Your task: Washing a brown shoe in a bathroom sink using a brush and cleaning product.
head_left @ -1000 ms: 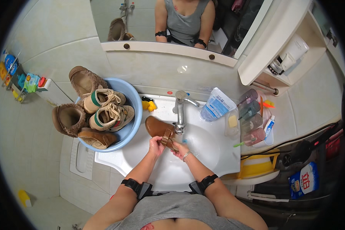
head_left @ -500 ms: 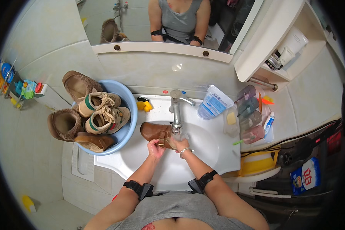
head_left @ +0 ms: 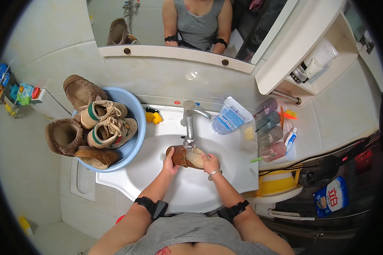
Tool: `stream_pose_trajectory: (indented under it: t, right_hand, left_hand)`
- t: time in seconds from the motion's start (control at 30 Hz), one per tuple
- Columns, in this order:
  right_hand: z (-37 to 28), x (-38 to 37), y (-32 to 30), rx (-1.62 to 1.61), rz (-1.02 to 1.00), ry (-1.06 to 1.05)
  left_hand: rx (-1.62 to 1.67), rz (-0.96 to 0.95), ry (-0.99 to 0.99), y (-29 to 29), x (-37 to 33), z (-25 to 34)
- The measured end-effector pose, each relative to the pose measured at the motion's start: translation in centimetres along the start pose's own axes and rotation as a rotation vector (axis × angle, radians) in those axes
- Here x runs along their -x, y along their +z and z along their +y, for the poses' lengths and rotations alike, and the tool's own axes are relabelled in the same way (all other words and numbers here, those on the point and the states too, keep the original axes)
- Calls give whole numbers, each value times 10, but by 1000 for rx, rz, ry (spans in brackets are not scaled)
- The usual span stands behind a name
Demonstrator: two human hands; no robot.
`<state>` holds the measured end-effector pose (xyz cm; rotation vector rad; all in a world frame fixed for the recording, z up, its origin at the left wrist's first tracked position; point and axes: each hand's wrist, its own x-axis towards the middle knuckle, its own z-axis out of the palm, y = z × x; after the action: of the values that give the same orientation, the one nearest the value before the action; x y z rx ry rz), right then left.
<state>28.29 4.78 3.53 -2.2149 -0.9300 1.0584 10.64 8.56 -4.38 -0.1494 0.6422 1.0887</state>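
A brown leather clog (head_left: 179, 157) is held crosswise over the white washbasin (head_left: 232, 168), right below the spout of the chrome faucet (head_left: 189, 125), with its toe pointed to the left and its pale footbed turned upward at the right. The toe end is gripped by the left hand (head_left: 170, 165), whose fingers are partly curled round the leather; how far they reach underneath cannot be told. The heel end is pinched by the right hand (head_left: 211, 164), the thumb being laid over the footbed while the other fingers are mostly hidden below. A silver bracelet (head_left: 215, 173) is worn on the right wrist. To the left, a light-blue plastic tub (head_left: 140, 131) is heaped with footwear: two cream lace-up sneakers (head_left: 111, 132) are stacked beside two fleece-trimmed brown shoes (head_left: 64, 132), and a tan suede shoe (head_left: 98, 157) is placed at the front. Behind the washbasin's bowl, a yellow rubber duck (head_left: 157, 118) is set to the left of the faucet, and a blue-and-white pouch (head_left: 231, 117) is stood to its right. Farther right, a soap bar (head_left: 249, 133), several tinted tumblers (head_left: 272, 150) and a toothpaste tube (head_left: 291, 139) are grouped.
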Motion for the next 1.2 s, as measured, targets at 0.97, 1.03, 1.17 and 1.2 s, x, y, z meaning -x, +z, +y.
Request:
stream_pose_trajectory:
  t: [0.97, 1.03, 1.17, 1.2]
  right_hand:
    - [-30, 15, -34, -133, -69, -87]
    - [-23, 13, -32, -158, -62, -76]
    - [-20, 9, -29, -256, -38, -25]
    - [-17, 6, -30, -261, -28, -22]
  left_hand:
    - [-1849, 164, 211, 28, -35, 2]
    - [-1824, 190, 179, 29, -37, 4]
    - [-1830, 311, 185, 25, -48, 5]
    - [-2041, 108, 290, 45, -32, 6]
